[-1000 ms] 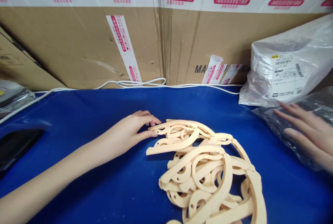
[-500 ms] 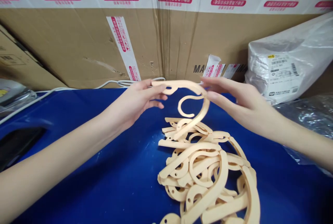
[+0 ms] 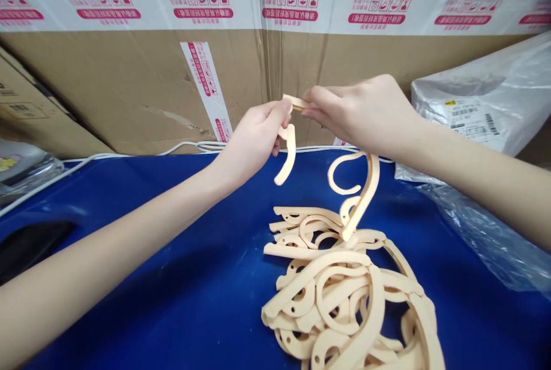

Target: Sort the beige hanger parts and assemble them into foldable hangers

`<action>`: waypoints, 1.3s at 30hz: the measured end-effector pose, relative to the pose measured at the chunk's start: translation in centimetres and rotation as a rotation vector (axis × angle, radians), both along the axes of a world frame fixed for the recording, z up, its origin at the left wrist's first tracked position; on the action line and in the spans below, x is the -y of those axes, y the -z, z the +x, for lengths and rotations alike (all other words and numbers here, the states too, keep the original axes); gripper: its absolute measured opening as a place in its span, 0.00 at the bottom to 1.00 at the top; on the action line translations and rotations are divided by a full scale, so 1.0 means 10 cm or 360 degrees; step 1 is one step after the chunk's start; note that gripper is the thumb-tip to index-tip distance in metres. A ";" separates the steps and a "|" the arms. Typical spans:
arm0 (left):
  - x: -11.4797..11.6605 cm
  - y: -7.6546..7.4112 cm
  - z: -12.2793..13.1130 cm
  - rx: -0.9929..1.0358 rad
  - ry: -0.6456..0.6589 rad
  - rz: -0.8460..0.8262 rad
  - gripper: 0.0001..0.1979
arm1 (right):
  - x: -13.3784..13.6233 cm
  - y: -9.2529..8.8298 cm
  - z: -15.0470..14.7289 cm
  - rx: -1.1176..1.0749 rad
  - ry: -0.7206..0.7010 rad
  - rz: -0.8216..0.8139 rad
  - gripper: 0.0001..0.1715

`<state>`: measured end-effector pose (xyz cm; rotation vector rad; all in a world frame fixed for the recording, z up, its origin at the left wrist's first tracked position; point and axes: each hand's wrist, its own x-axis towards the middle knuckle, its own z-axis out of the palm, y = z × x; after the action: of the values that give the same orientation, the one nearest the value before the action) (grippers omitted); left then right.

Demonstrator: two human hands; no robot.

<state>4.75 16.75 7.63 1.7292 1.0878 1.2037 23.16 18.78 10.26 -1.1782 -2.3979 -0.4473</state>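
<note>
A beige plastic folding hanger (image 3: pixel 367 195) is up in the air between my hands, above the blue surface. My left hand (image 3: pixel 257 139) pinches its left end, where a short curved piece (image 3: pixel 288 159) hangs down beside my fingers. Closer to the middle, my right hand (image 3: pixel 365 111) grips the same arm from above and hides part of it. The hook and the other arm dangle below my right hand. Beneath them lies a pile of similar beige hangers (image 3: pixel 374 307), overlapping one another.
Behind the blue surface (image 3: pixel 172 278) stand large cardboard boxes (image 3: pixel 142 77) sealed with printed tape. A white cable (image 3: pixel 178 149) runs along their base. White plastic-wrapped packages (image 3: pixel 486 106) and clear film (image 3: pixel 482 238) are at the right. A black object (image 3: pixel 30 246) lies at the left.
Both hands have risen with the hanger. My right hand has moved from the hanger's middle bend to close around its left arm. The short end piece now swings downward. The view has tilted slightly up.
</note>
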 end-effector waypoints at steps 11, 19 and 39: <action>-0.22 0.40 -0.44 -0.1085 -0.0291 0.0224 0.18 | -0.37 0.22 0.35 -0.1309 -0.0213 -0.0926 0.16; -0.39 0.55 -0.63 -0.0918 -0.0280 -0.0067 0.15 | -0.22 0.20 0.28 -0.2366 -0.0172 -0.1166 0.04; 0.12 0.23 0.04 0.1267 0.0927 -0.1406 0.26 | -0.08 0.73 0.32 -0.1555 -0.0352 -0.0861 0.12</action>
<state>5.14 15.53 5.32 0.6719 0.4338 0.7243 26.38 19.57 2.98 -0.9647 -1.7370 0.7399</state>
